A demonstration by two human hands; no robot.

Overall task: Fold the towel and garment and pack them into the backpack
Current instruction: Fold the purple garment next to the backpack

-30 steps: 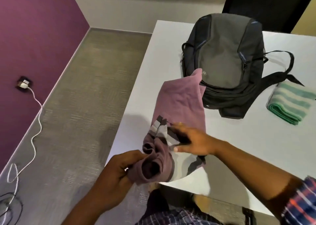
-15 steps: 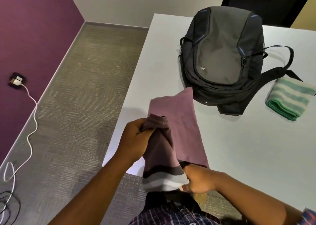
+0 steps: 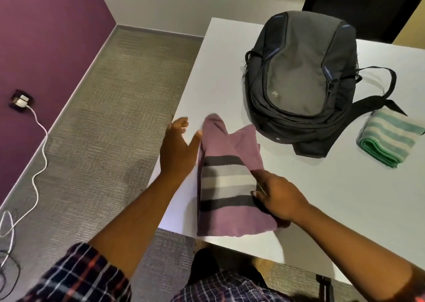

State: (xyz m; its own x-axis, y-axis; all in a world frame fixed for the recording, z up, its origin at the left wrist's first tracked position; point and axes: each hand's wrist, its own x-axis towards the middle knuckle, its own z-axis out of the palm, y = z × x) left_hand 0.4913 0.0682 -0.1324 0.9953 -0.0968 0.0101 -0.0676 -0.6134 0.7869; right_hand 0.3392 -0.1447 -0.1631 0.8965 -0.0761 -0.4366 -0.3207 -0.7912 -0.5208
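A mauve garment (image 3: 230,186) with dark, grey and white stripes lies folded on the white table (image 3: 333,198) near its front left corner. My left hand (image 3: 178,150) hovers at the garment's left edge with fingers spread, holding nothing. My right hand (image 3: 278,198) grips the garment's right edge, thumb tucked under the fabric. A grey and black backpack (image 3: 301,76) lies flat behind the garment, its zips shut as far as I can see. A folded green and white striped towel (image 3: 388,138) rests to the right of the backpack.
The table's left edge drops to grey carpet (image 3: 103,140). A white charger and cable (image 3: 36,127) run from a socket on the purple wall. A backpack strap (image 3: 381,83) loops toward the towel.
The garment was held up and folded in the air by both hands; now it lies flat on the table. My left hand has let go and opened.
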